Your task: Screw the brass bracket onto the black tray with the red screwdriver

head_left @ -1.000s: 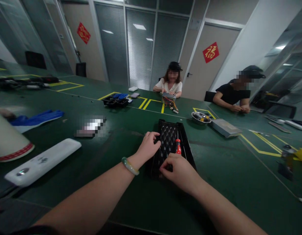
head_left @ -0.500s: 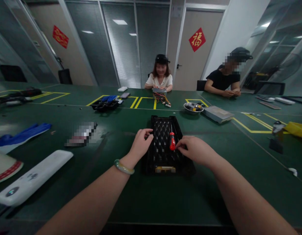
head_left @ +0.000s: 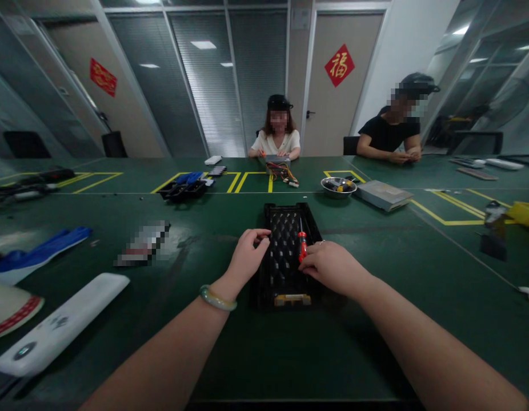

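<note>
A black tool case [head_left: 285, 285] with a bumpy foam-like lining and a yellow latch lies in front of me. In its right half rests a screwdriver [head_left: 303, 242] with a red handle, its dark shaft pointing away from me. My right hand [head_left: 333, 265] reaches over the case's right side, its fingertips closed round the near end of the handle. At the left rim is my left hand [head_left: 248, 254], fingers stretched and apart, holding nothing; whether it touches the rim I cannot tell.
On the green table [head_left: 264, 354], a white elongated device [head_left: 63, 319] and blue gloves [head_left: 54, 245] lie left. Farther off are a metal bowl [head_left: 338, 188] of tools, a grey box [head_left: 387, 195], a black tray [head_left: 183, 189] and bundled wires [head_left: 284, 171]. Two people sit across.
My right hand has moved left and closed on the screwdriver's handle. My left hand stays by the left rim. The view has shifted slightly.
</note>
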`<state>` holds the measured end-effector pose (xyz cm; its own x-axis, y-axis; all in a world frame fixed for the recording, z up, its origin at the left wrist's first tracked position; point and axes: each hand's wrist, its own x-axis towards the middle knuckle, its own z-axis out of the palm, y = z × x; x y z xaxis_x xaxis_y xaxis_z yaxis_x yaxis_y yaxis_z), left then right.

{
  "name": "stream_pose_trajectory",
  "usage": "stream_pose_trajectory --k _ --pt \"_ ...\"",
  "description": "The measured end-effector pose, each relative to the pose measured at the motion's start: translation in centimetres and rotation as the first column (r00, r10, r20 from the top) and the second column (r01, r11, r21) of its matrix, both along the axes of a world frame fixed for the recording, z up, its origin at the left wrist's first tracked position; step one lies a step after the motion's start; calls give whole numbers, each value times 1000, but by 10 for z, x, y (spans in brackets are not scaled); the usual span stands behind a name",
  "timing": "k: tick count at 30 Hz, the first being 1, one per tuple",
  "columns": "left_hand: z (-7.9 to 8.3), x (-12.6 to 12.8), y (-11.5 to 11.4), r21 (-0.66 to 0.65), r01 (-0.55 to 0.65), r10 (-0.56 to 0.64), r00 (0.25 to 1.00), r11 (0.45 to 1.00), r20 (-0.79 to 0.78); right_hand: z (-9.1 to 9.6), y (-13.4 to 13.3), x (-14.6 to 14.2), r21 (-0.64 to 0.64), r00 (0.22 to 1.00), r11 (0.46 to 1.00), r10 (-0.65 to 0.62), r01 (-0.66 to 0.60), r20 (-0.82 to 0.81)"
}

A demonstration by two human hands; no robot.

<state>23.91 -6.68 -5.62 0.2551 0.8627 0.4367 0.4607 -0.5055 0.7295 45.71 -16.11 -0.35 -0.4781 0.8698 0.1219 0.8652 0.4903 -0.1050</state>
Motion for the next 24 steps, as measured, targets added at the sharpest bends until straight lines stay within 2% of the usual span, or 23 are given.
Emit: stream_pose_trajectory --k 5,10,13,20,24 --pt "-1 -1 0 -2 2 -2 1000 1000 -4 3 -1 -1 2 999 1000 -28 28 -20" --pt "2 -2 -1 8 0 0 1000 1000 -2 8 -5 -4 -11 959 978 -205 207 -193" --pt "3 -2 -3 22 5 -5 1000 1000 10 11 -6 -5 -31 926 965 -259 261 -274" --pt "4 -1 -5 50 46 -45 999 998 -15 13 -6 -3 -58 897 971 -236 231 -373" --pt "3 -1 -6 67 61 -59 998 996 -25 11 -4 0 -43 911 975 -221 220 -349"
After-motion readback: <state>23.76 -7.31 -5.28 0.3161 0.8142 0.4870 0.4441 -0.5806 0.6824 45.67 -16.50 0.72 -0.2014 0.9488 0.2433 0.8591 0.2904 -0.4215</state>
